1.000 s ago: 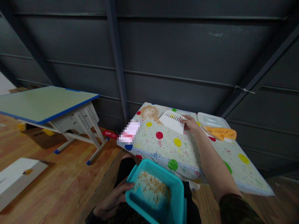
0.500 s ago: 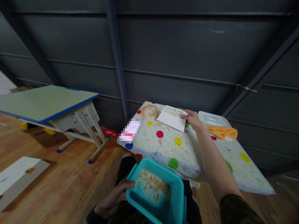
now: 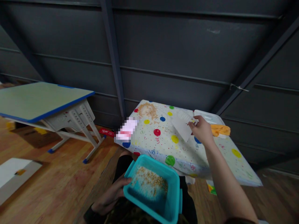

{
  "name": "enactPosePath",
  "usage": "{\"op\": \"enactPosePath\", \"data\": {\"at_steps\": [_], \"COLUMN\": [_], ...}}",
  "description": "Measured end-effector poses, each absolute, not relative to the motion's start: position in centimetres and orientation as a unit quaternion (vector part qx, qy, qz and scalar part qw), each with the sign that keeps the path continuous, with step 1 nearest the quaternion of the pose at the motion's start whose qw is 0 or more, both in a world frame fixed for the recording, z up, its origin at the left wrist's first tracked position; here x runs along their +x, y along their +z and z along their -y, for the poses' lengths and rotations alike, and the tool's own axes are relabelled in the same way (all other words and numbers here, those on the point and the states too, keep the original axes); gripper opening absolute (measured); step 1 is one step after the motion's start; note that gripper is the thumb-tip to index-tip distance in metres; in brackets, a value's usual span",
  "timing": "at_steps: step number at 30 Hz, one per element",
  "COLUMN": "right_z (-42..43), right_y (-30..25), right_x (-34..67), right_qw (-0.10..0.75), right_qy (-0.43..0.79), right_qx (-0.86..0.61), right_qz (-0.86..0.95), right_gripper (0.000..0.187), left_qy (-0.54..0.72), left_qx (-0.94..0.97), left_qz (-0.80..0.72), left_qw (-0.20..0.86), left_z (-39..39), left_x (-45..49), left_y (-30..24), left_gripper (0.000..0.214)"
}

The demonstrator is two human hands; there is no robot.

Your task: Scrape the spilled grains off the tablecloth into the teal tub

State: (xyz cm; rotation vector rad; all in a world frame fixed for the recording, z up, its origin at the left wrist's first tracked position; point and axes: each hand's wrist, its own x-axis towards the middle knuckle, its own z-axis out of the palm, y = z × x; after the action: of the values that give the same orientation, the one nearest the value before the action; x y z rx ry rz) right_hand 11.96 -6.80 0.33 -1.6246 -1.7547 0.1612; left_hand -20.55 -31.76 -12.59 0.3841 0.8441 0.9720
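Observation:
My left hand (image 3: 111,196) grips the near-left rim of a teal plastic tub (image 3: 168,182) held below the table edge; grains and white powder lie in its bottom. My right hand (image 3: 202,130) is closed on a white slotted scraper (image 3: 181,124), lifted and tilted above the middle of the balloon-print tablecloth (image 3: 163,143). A pile of grains (image 3: 147,109) sits at the far left corner of the table, apart from the scraper.
A clear plastic lid (image 3: 206,115) and an orange cloth (image 3: 220,129) lie at the table's far right. A blurred pink-white object (image 3: 127,130) rests on the left edge. A blue-edged desk (image 3: 42,102) stands to the left on the wooden floor. A dark wall runs behind.
My right hand has drawn the scraper back from beside the grain pile toward the table's middle and tipped it up. The tub and left hand stay put.

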Motion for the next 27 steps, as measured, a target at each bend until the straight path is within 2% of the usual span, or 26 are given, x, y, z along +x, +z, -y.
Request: {"op": "enactPosePath", "data": {"at_steps": [2, 7, 10, 16, 27], "right_z": [9.4, 13.0, 13.4, 12.7, 11.1], "right_y": [-0.1, -1.8, -2.5, -2.4, -1.7], "right_x": [10.5, 6.3, 4.9, 3.6, 3.0], "right_qw": [0.333, 0.299, 0.309, 0.332, 0.387], "right_qy": [-0.043, -0.098, -0.098, -0.080, -0.002], "right_qx": [-0.627, -0.607, -0.594, -0.582, -0.549], "right_qz": [0.703, 0.730, 0.736, 0.738, 0.741], "right_gripper": [0.034, 0.035, 0.033, 0.030, 0.025], "left_qy": [0.437, 0.434, 0.441, 0.439, 0.438], "left_qx": [0.182, 0.173, 0.173, 0.183, 0.183], "left_qz": [-0.381, -0.353, -0.353, -0.353, -0.355], "left_qw": [0.795, 0.810, 0.806, 0.806, 0.805], "left_z": [31.8, 32.0, 32.1, 32.0, 31.8], "left_x": [-20.4, -20.1, -20.2, -20.3, -20.0], "left_y": [-12.4, -12.4, -12.6, -13.0, -11.3], "left_gripper": [0.028, 0.043, 0.050, 0.047, 0.054]}}
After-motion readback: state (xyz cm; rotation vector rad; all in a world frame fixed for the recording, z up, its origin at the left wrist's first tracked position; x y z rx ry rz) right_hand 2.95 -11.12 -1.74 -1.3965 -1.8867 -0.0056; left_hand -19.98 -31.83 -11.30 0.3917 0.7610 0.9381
